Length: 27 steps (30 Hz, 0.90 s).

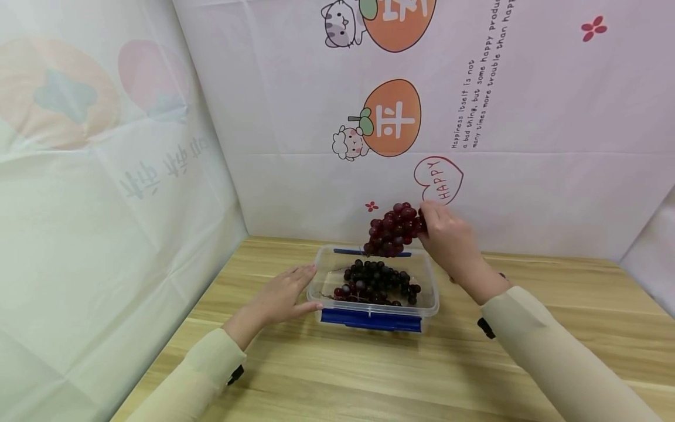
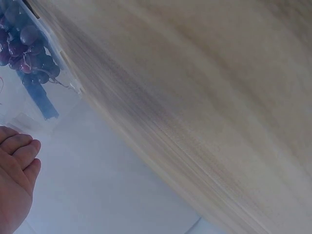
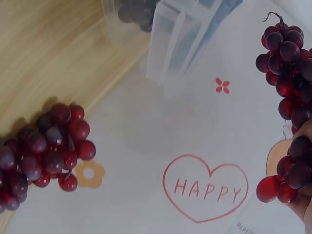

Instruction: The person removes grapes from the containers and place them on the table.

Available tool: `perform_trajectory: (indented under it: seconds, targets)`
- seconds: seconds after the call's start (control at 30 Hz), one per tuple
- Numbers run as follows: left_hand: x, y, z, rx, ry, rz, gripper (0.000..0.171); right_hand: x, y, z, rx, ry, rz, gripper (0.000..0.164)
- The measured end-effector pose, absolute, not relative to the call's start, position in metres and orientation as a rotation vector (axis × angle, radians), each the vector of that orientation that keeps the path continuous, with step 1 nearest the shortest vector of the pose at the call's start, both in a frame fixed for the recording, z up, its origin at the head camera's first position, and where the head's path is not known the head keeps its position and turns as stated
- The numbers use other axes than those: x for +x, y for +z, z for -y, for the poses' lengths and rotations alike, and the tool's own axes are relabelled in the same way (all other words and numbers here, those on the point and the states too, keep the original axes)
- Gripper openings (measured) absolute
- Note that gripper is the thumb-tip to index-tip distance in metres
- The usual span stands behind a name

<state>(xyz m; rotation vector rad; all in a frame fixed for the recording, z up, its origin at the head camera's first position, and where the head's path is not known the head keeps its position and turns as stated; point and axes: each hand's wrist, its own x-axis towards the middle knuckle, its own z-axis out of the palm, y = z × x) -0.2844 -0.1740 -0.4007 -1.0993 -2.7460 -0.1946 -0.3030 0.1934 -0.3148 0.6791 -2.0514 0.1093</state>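
A bunch of dark red grapes (image 1: 392,230) hangs above the back of a clear plastic container (image 1: 433,302). My right hand (image 1: 452,239) grips the bunch at its right end; in the right wrist view some grapes (image 3: 297,170) show on either side of the fingers. Inside the container lie black grapes (image 1: 377,274) and, towards its front left, reddish ones (image 1: 348,290). At the container's left side, my left hand (image 1: 282,296) touches the rim with fingers extended, holding nothing.
Another red grape bunch (image 3: 44,151) lies on the wooden table (image 1: 327,375), mostly hidden behind my right forearm in the head view. Blue latch flaps (image 1: 369,319) line the container. A printed white cloth (image 1: 295,117) stands behind the table, with more cloth at both sides.
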Motion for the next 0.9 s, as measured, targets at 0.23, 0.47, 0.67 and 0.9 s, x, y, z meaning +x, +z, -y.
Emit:
perform_trajectory:
  seconds: [0.23, 0.47, 0.67, 0.9]
  targets:
    - [-0.284, -0.4, 0.174, -1.096, -0.189, 2.753, 0.086, -0.303, -0.307, -0.21, 0.586, 0.135, 2.071, 0.055]
    - [-0.284, -0.4, 0.174, -1.1, -0.184, 2.75, 0.086, -0.298, -0.301, -0.228, 0.491, 0.134, 2.119, 0.057]
    - [-0.284, -0.4, 0.174, -1.098, -0.181, 2.753, 0.086, -0.296, -0.296, -0.244, 0.435, 0.127, 2.122, 0.052]
    - [-0.284, -0.4, 0.174, -1.092, -0.178, 2.745, 0.086, -0.293, -0.292, -0.263, 0.378, 0.12, 2.103, 0.053]
